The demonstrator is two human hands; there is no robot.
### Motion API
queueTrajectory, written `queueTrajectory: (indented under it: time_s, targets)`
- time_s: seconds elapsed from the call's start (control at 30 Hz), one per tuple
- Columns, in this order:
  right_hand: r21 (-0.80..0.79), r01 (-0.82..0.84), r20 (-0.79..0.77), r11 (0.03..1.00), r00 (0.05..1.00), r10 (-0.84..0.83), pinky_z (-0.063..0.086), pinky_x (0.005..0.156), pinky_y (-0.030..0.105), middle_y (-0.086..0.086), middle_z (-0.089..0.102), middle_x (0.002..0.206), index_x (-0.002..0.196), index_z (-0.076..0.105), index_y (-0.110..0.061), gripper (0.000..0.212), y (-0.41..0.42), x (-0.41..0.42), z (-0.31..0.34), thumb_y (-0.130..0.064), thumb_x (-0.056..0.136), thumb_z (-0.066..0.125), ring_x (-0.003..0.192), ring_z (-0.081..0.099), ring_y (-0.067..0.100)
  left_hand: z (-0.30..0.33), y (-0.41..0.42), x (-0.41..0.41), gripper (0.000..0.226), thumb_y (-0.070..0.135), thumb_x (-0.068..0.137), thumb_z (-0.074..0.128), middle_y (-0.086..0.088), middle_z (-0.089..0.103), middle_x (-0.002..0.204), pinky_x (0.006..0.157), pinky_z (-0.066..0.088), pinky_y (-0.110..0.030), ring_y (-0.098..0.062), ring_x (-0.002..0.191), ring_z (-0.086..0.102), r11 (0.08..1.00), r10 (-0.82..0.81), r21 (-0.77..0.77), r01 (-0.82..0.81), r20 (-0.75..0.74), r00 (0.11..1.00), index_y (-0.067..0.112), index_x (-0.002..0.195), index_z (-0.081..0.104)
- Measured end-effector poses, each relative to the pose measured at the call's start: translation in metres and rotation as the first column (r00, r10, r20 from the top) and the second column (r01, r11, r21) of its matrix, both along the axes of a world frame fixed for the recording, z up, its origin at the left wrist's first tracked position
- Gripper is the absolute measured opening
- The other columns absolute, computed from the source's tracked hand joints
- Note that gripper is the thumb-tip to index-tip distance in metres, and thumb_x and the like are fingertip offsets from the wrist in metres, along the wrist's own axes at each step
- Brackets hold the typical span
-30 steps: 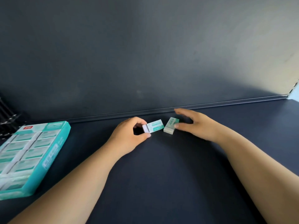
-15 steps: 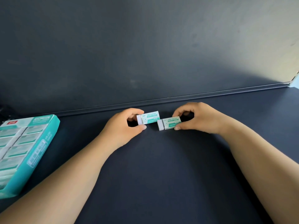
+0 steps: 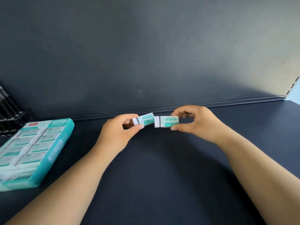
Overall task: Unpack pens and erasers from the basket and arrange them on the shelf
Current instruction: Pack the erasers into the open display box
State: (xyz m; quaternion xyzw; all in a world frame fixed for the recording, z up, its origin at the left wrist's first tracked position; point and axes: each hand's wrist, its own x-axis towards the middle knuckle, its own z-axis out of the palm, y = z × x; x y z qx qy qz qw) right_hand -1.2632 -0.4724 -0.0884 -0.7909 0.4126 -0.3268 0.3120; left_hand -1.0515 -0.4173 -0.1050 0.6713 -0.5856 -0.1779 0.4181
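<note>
Beside a teal carton of erasers with blurred lettering, our left hand pinches one white block eraser in its green paper sleeve while our right hand pinches another, above the matte dark shelf.

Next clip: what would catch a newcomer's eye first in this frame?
First, the two hands at the centre near the shelf's back edge: the left hand pinches one eraser and the right hand pinches another eraser, end to end and almost touching. Next, the teal display box of more erasers lying at the left on the dark shelf.
</note>
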Motion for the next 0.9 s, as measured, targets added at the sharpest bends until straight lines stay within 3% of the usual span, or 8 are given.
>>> queueTrajectory:
  time_s: [0.13, 0.2, 0.3, 0.43, 0.57, 0.73, 0.9]
  targets:
    - [-0.044, -0.02, 0.136, 0.999, 0.99, 0.026, 0.044, 0.08, 0.006, -0.027, 0.066, 0.073, 0.076, 0.064, -0.032, 0.027, 0.029, 0.023, 0.023, -0.012, 0.066, 0.079, 0.076, 0.058, -0.009, 0.028, 0.042, 0.032, 0.02, 0.023, 0.081, 0.067, 0.027, 0.06, 0.084, 0.065, 0.038, 0.002, 0.015, 0.075, 0.056, 0.993, 0.034, -0.111, -0.031, 0.027, 0.999, 0.031, 0.099, 0.064]
    - [-0.053, -0.046, 0.134, 0.998, 0.99, 0.053, 0.042, 0.076, 0.003, -0.023, 0.068, 0.076, 0.077, 0.065, -0.03, 0.026, 0.047, 0.041, 0.032, -0.012, 0.066, 0.079, 0.078, 0.059, -0.011, 0.038, 0.063, 0.055, 0.018, 0.024, 0.082, 0.065, 0.025, 0.06, 0.084, 0.063, 0.037, 0.001, 0.012, 0.073, 0.056, 0.986, 0.061, -0.162, -0.048, 0.08, 0.995, 0.034, 0.097, 0.061]
    - [-0.071, -0.096, 0.078, 0.993, 0.992, 0.102, 0.043, 0.079, 0.006, -0.016, 0.069, 0.085, 0.078, 0.065, -0.032, 0.023, 0.077, 0.085, 0.038, -0.018, 0.066, 0.079, 0.083, 0.059, -0.007, 0.048, 0.094, 0.104, 0.017, 0.023, 0.084, 0.062, 0.018, 0.062, 0.083, 0.059, 0.034, 0.001, 0.009, 0.065, 0.054, 0.979, 0.096, -0.192, -0.071, 0.124, 0.988, 0.036, 0.093, 0.059]
    - [-0.1, -0.124, 0.011, 0.987, 0.992, 0.125, 0.044, 0.083, 0.012, -0.016, 0.068, 0.086, 0.078, 0.064, -0.034, 0.021, 0.105, 0.143, 0.04, -0.023, 0.067, 0.078, 0.086, 0.059, -0.004, 0.042, 0.121, 0.169, 0.019, 0.019, 0.085, 0.061, 0.011, 0.066, 0.089, 0.065, 0.035, -0.001, -0.005, 0.078, 0.059, 0.987, 0.083, -0.151, -0.063, 0.132, 0.988, 0.034, 0.096, 0.06]
    - [-0.087, -0.119, -0.024, 0.989, 0.993, 0.118, 0.045, 0.085, 0.018, -0.015, 0.068, 0.083, 0.076, 0.064, -0.034, 0.018, 0.124, 0.201, 0.036, -0.024, 0.069, 0.077, 0.086, 0.06, -0.001, 0.031, 0.138, 0.229, 0.023, 0.014, 0.086, 0.058, 0.018, 0.069, 0.087, 0.074, 0.042, -0.005, 0.004, 0.078, 0.063, 0.99, 0.044, -0.135, -0.042, 0.013, 0.999, 0.036, 0.094, 0.06]
    - [-0.069, -0.058, -0.116, 0.996, 0.992, 0.05, 0.046, 0.088, 0.026, -0.014, 0.067, 0.088, 0.082, 0.063, -0.031, 0.019, 0.135, 0.251, 0.024, -0.026, 0.069, 0.077, 0.088, 0.06, 0.003, 0.017, 0.147, 0.268, 0.027, 0.014, 0.091, 0.051, 0.02, 0.061, 0.095, 0.067, 0.044, -0.012, 0.01, 0.076, 0.063, 0.989, -0.047, -0.143, 0.04, -0.049, 0.998, 0.042, 0.093, 0.051]
    - [0.0, -0.038, -0.218, 0.999, 0.975, 0.038, 0.044, 0.081, 0.013, -0.016, 0.061, 0.087, 0.077, 0.057, -0.035, 0.023, 0.144, 0.275, 0.02, -0.027, 0.069, 0.078, 0.088, 0.057, -0.001, 0.007, 0.14, 0.281, 0.021, 0.02, 0.092, 0.048, 0.021, 0.06, 0.1, 0.068, 0.048, -0.013, 0.007, 0.08, 0.065, 0.985, -0.144, -0.111, 0.133, -0.098, 0.985, 0.04, 0.098, 0.051]
